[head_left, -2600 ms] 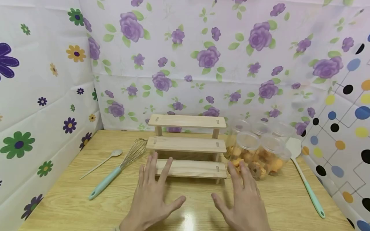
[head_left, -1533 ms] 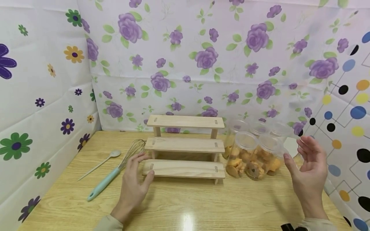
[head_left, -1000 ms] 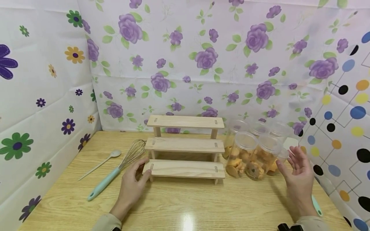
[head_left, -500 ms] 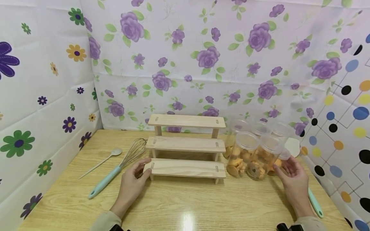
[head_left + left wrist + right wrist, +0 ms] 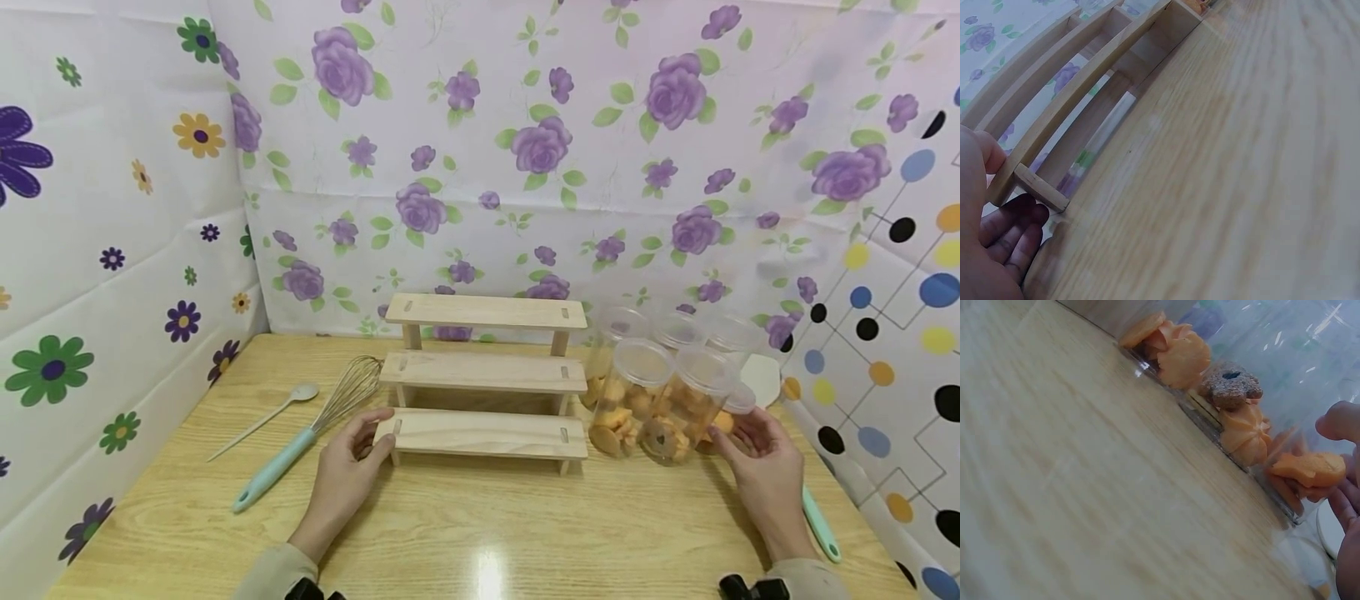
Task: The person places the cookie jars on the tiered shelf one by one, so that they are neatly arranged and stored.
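Observation:
A three-step wooden rack (image 5: 491,433) stands mid-table in the head view. My left hand (image 5: 345,467) holds the left end of its lowest step, thumb at the front corner. In the left wrist view, the curled fingers (image 5: 1019,240) lie beside the short leg under that step. Clear lidded jars (image 5: 643,364) of cookies cluster right of the rack. My right hand (image 5: 768,475) is around the short front-right jar (image 5: 739,398), its thumb on the near side and its fingers partly hidden behind. In the right wrist view, orange cookies (image 5: 1310,467) show inside that jar.
Left of the rack lie a whisk (image 5: 277,468) with a pale blue handle and a thin, light-coloured spoon (image 5: 302,392). A white spatula (image 5: 761,379) with a mint handle lies beyond my right hand. Patterned cloths hang behind and at both sides.
Both hands have left the area before the rack. The left moved to the lowest step's left end; the right swung out rightward, then came in to the short jar. Rack and jars stay put.

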`<action>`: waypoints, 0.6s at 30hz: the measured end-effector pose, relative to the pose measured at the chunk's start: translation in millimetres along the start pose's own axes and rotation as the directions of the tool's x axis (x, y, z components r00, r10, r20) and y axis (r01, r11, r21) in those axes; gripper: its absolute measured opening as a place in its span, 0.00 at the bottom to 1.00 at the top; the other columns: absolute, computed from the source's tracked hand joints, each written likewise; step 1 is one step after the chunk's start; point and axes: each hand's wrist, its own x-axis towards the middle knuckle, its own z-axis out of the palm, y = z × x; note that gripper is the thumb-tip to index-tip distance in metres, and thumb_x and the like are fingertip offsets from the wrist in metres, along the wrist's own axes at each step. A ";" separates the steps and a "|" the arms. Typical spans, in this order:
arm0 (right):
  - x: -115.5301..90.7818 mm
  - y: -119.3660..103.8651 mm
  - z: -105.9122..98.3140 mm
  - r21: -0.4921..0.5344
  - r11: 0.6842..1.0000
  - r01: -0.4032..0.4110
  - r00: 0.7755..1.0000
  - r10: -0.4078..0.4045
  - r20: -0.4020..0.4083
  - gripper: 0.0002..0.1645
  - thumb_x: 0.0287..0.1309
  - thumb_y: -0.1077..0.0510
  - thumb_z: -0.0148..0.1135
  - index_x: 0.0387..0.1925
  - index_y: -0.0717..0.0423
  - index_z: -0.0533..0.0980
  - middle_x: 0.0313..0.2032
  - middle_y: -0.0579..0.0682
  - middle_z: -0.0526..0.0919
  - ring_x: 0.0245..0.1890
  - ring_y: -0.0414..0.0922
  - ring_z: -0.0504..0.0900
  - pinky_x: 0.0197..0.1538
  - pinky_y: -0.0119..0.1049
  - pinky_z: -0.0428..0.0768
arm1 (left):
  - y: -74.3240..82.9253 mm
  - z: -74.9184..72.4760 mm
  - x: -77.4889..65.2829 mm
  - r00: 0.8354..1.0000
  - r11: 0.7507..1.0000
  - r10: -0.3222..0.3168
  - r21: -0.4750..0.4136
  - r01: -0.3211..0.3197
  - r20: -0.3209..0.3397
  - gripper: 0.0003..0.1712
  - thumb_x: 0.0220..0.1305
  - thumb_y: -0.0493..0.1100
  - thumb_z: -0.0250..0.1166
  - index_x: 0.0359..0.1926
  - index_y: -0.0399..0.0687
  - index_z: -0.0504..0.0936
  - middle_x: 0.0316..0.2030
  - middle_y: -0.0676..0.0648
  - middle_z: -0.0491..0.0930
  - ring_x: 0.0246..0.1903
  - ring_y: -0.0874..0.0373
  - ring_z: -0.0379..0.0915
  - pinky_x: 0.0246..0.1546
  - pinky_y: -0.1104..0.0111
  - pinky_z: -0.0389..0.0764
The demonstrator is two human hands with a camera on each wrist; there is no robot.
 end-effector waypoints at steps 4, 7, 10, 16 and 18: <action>0.6 1.5 0.1 0.024 0.999 0.023 0.999 -0.022 -0.031 0.35 0.58 0.78 0.79 0.66 0.62 0.82 0.53 0.43 0.88 0.55 0.38 0.86 0.57 0.20 0.82 | 0.4 -0.1 0.1 1.000 1.000 0.005 -0.002 -0.005 0.003 0.19 0.82 0.45 0.70 0.69 0.57 0.85 0.71 0.47 0.83 0.71 0.45 0.79 0.65 0.60 0.83; 0.4 0.8 -0.4 0.020 0.999 0.037 0.998 -0.036 -0.059 0.35 0.56 0.79 0.79 0.65 0.63 0.82 0.52 0.43 0.89 0.54 0.37 0.86 0.56 0.20 0.81 | 0.7 0.1 0.3 1.000 1.000 0.007 -0.003 -0.007 0.007 0.19 0.82 0.45 0.70 0.69 0.57 0.85 0.71 0.47 0.83 0.71 0.45 0.79 0.64 0.64 0.83; 0.9 -2.7 -1.8 0.010 0.999 0.039 0.996 -0.038 -0.080 0.34 0.55 0.78 0.80 0.63 0.62 0.83 0.51 0.42 0.89 0.53 0.37 0.86 0.56 0.19 0.81 | 1.2 0.5 0.5 1.000 1.000 0.004 -0.006 -0.004 0.010 0.19 0.82 0.45 0.70 0.69 0.57 0.85 0.70 0.47 0.83 0.71 0.45 0.79 0.63 0.69 0.81; 3.8 -20.2 -5.6 0.046 0.999 0.027 0.996 -0.023 -0.088 0.34 0.56 0.76 0.81 0.64 0.61 0.83 0.54 0.44 0.89 0.56 0.39 0.85 0.60 0.20 0.79 | 2.2 -0.3 -0.2 1.000 1.000 -0.008 -0.017 0.008 0.017 0.19 0.82 0.46 0.69 0.69 0.58 0.85 0.70 0.47 0.83 0.71 0.46 0.79 0.61 0.72 0.81; 5.0 -27.2 -7.3 0.067 0.997 0.025 0.996 -0.019 -0.091 0.35 0.56 0.76 0.81 0.65 0.61 0.83 0.54 0.45 0.89 0.56 0.40 0.85 0.60 0.21 0.80 | 2.2 -0.8 -0.4 1.000 1.000 -0.003 -0.019 0.004 0.015 0.19 0.82 0.46 0.69 0.69 0.58 0.85 0.70 0.47 0.83 0.70 0.46 0.80 0.61 0.72 0.81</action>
